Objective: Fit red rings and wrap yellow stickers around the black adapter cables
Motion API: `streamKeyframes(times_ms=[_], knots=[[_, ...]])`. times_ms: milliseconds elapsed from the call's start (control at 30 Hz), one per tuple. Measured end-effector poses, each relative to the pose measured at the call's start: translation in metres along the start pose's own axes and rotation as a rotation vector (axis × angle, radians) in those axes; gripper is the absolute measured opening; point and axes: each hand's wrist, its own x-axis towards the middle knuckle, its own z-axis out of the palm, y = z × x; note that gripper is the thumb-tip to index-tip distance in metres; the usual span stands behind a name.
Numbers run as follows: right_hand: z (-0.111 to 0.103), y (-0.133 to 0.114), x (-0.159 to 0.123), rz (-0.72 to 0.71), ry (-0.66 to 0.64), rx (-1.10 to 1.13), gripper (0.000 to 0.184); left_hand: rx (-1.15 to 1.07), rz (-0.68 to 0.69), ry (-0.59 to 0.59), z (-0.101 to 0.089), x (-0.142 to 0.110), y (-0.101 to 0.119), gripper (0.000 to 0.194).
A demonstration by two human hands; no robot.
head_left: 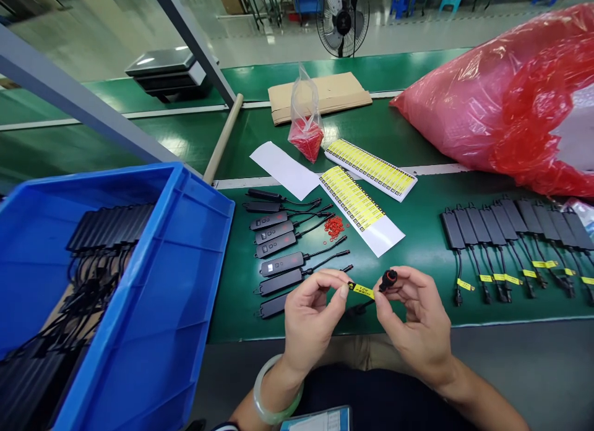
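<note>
Between my two hands stretches a yellow label (362,290) with black print. My left hand (315,316) pinches its left end between thumb and forefinger. In the fingers of my right hand (413,320) is a black cable connector (388,280) with a red ring in its end, and the label's right end meets the cable there. Part of the dark cable shows below the label; the rest is hidden by my hands. Left of my hands lies a column of black controller boxes (281,264) with short cables. Small red rings (333,227) lie in a heap beyond my hands.
Label sheets (355,202) lie ahead, with a bag of red rings (307,134) behind. Black boxes with yellow-tagged cables (492,227) line the right side. A blue crate (204,282) stands left, near a metal post (195,35). A large red bag (464,109) fills the back right.
</note>
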Motion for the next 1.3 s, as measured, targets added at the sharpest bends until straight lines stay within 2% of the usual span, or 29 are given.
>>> streamKeyframes(times_ms=[67,133,200,267,367,467,567,633,733,833,867,933,1000,1067,1167,1300], knots=[[0.001,0.000,-0.001,-0.030,-0.003,-0.003,0.043,-0.059,0.007,-0.019,0.003,0.001,-0.001,0.010],[0.000,-0.002,-0.003,-0.052,-0.023,-0.013,0.041,-0.047,0.000,-0.098,0.008,0.002,0.000,0.019],[-0.002,-0.004,-0.004,-0.061,-0.059,-0.027,0.040,0.022,0.011,-0.183,0.013,0.004,0.002,0.014],[-0.006,-0.004,-0.005,-0.051,-0.090,-0.036,0.039,0.077,0.055,-0.205,0.015,0.005,0.003,0.017],[-0.023,-0.002,0.004,-0.053,-0.073,-0.070,0.036,0.087,0.132,-0.083,0.008,0.010,0.002,0.017],[-0.051,-0.001,0.032,-0.119,-0.019,-0.189,0.029,0.088,0.116,0.056,-0.005,0.016,-0.003,0.018],[-0.082,-0.006,0.075,-0.263,0.003,-0.374,0.023,0.105,0.065,0.026,-0.013,0.018,-0.011,0.017],[-0.099,-0.009,0.103,-0.369,-0.100,-0.489,0.021,0.146,0.041,-0.028,-0.011,0.017,-0.015,0.017],[-0.113,-0.001,0.125,-0.473,-0.453,-0.639,0.030,0.286,0.048,-0.106,-0.003,0.016,-0.022,0.019],[-0.122,0.022,0.118,-0.361,-0.815,-0.802,0.036,0.504,0.158,-0.245,0.009,0.019,-0.034,0.016],[-0.124,0.031,0.111,-0.291,-0.890,-0.835,0.035,0.582,0.212,-0.302,0.013,0.020,-0.040,0.013],[-0.128,0.048,0.097,-0.210,-0.948,-0.852,0.031,0.723,0.319,-0.403,0.020,0.024,-0.055,0.008],[-0.127,0.060,0.091,-0.164,-0.920,-0.846,0.028,0.853,0.391,-0.483,0.028,0.028,-0.071,0.019],[-0.116,0.069,0.096,-0.117,-0.838,-0.835,0.022,0.979,0.419,-0.548,0.036,0.033,-0.087,0.034],[-0.084,0.085,0.122,-0.038,-0.665,-0.817,0.025,1.128,0.421,-0.600,0.047,0.042,-0.106,0.054],[-0.039,0.108,0.163,0.052,-0.486,-0.844,0.032,1.212,0.419,-0.587,0.054,0.052,-0.119,0.066]])
